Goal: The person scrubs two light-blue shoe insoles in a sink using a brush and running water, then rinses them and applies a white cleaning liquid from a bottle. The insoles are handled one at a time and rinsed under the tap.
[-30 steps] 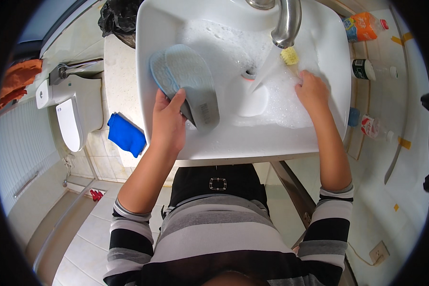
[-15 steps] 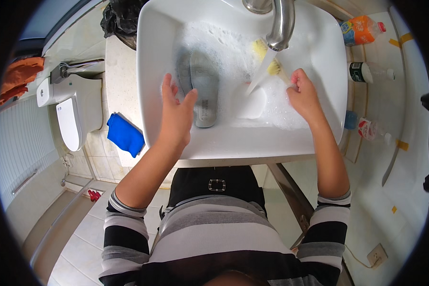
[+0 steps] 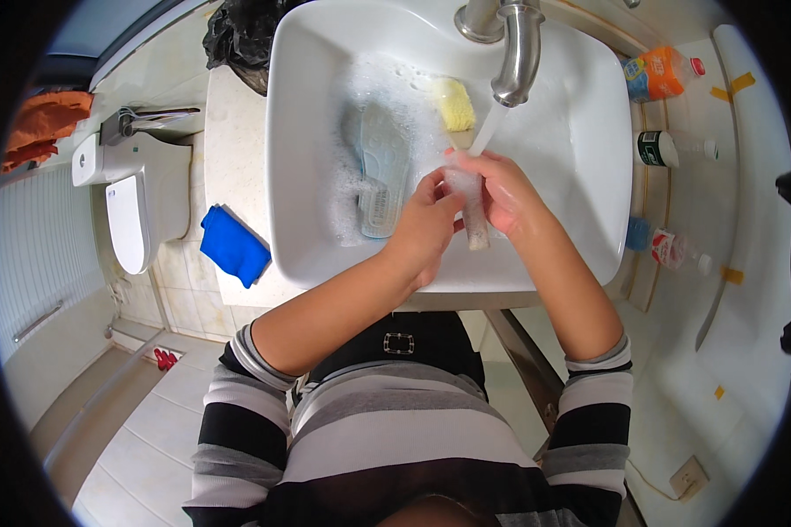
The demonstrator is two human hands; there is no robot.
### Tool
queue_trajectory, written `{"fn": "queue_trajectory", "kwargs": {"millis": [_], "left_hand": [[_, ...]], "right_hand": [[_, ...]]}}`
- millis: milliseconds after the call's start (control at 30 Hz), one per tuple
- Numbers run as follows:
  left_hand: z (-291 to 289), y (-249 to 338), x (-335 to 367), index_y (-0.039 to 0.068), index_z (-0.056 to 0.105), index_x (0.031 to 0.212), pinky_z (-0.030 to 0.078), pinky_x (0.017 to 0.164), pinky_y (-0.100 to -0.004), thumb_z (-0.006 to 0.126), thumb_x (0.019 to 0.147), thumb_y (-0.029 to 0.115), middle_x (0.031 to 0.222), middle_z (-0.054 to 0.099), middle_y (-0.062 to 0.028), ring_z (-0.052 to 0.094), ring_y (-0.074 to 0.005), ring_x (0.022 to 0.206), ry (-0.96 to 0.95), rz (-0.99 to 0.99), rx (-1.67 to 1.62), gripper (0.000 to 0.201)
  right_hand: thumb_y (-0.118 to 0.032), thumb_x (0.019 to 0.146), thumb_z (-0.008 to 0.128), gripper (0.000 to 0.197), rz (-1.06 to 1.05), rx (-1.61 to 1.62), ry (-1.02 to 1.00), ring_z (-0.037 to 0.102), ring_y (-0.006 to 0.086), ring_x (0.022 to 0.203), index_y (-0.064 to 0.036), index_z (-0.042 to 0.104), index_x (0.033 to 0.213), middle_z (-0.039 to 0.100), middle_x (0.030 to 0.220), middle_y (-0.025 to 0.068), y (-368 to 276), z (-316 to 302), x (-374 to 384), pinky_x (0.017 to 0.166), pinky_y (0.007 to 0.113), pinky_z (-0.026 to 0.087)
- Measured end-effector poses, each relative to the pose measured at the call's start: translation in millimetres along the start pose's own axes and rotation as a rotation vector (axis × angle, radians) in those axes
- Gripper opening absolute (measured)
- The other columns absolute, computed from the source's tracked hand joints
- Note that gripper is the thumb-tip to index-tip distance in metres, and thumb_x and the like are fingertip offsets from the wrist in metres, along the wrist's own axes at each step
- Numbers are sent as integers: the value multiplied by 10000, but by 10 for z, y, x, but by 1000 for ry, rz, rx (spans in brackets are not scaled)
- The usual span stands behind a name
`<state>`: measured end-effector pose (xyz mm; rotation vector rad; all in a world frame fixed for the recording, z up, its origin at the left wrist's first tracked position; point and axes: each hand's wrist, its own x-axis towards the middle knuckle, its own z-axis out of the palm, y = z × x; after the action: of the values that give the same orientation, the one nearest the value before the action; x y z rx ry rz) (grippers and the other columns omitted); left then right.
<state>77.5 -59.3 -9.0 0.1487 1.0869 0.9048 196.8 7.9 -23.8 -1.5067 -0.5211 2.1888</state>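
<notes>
A brush with a yellow head [image 3: 454,107] and a pale, foam-covered handle [image 3: 476,230] is held under the running tap, its head pointing away from me. My right hand [image 3: 506,195] grips the handle from the right, near the head. From the left, the curled fingers of my left hand [image 3: 424,225] close on the same handle; parts of them are hidden. Left of my hands, a grey slipper [image 3: 383,162] lies in the suds, apparently under shallow water. A second grey shape beside it is mostly covered by foam.
The white sink [image 3: 287,176] surrounds my hands. A metal faucet [image 3: 520,53] pours water from the far side. Left on the counter lie a folded blue cloth [image 3: 235,246] and a black plastic bag [image 3: 242,44]. Several bottles, one orange [image 3: 659,74], line the right side.
My right hand has carried the brush left and nearer me, turning it more upright. My left hand has moved right from above the slippers and closed on the handle.
</notes>
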Motion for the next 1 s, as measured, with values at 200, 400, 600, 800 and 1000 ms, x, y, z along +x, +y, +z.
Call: {"fn": "queue_trajectory", "kwargs": {"millis": [200, 400, 600, 800, 1000], "left_hand": [[85, -65, -96, 73, 378, 1343, 414, 978, -383, 501, 915, 76, 1185, 485, -48, 482, -169, 1118, -13, -34, -3, 446], [90, -142, -111, 63, 397, 1351, 400, 1004, -350, 527, 910, 74, 1246, 460, -62, 470, -169, 1139, -59, -30, 112, 460], [-328, -42, -56, 50, 437, 1330, 354, 1029, -382, 567, 900, 138, 1355, 402, -121, 418, -251, 1208, 19, 203, 650, 458], [-791, 96, 47, 45, 446, 1311, 257, 1080, -490, 583, 888, 222, 1442, 275, -210, 286, -450, 1299, 225, 540, 1840, 478], [-826, 58, 188, -14, 433, 1286, 217, 1100, -512, 556, 901, 249, 1457, 213, -245, 211, -470, 1346, 86, 393, 1947, 482]], "right_hand": [[-201, 876, 602, 230, -49, -3, 49, 599, 182, 766, -9, 592, 1004, 612, 859, 63, 5, -46, -143, 685, 323, 487], [-195, 884, 604, 222, -98, -144, 57, 576, 164, 644, 5, 583, 977, 591, 804, 66, -62, -109, -319, 587, 299, 475], [-181, 915, 558, 208, -166, -482, 166, 497, 120, 552, -1, 588, 1016, 591, 759, 50, -124, -99, -418, 498, 267, 422], [-182, 938, 515, 315, -158, -552, 181, 415, 75, 529, -33, 558, 1212, 539, 697, 19, -148, -94, -402, 479, 244, 373], [-216, 950, 510, 403, -221, -628, 191, 396, 60, 588, -93, 505, 1334, 478, 681, -19, -37, -148, -318, 517, 229, 358]]}}
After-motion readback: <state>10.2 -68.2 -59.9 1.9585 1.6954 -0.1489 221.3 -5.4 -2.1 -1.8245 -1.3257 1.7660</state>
